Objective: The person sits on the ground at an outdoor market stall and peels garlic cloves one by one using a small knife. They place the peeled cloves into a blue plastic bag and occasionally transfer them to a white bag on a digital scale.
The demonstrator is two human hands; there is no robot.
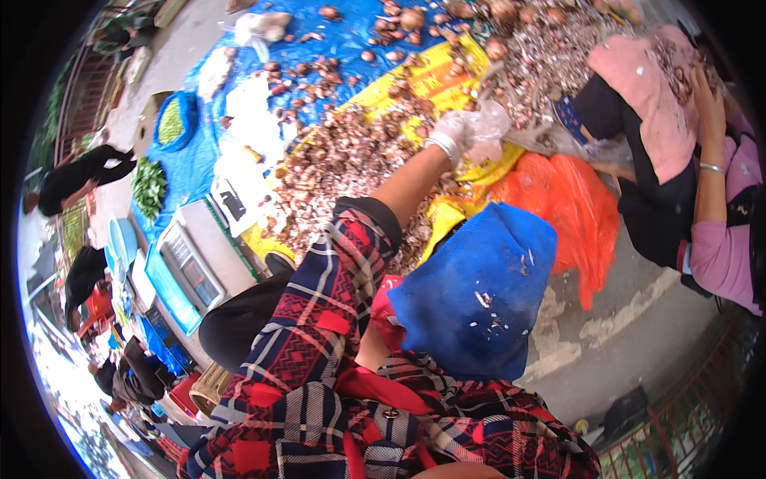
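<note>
My left hand (pixel 458 133), in a thin pale glove, reaches over heaped small reddish-brown bulbs or corms (pixel 341 161). Crumpled translucent plastic (pixel 488 129) is at its fingers; whether they grip it cannot be told. A yellow printed sheet (pixel 434 75) lies partly under the heap. My right hand is out of sight; a bit of bare forearm shows below the left sleeve. A blue cloth (pixel 479 287) with pale flakes covers my lap area, next to an orange-red plastic bag (pixel 556 203).
A person in pink (pixel 724 251) sits at the right, hands at a pink cloth (pixel 646 102) with bulbs on it. Peelings (pixel 544 78) pile up before them. A scale (pixel 191 263), leafy greens (pixel 149 188) and a blue bag of green beans or peas (pixel 172 123) stand left.
</note>
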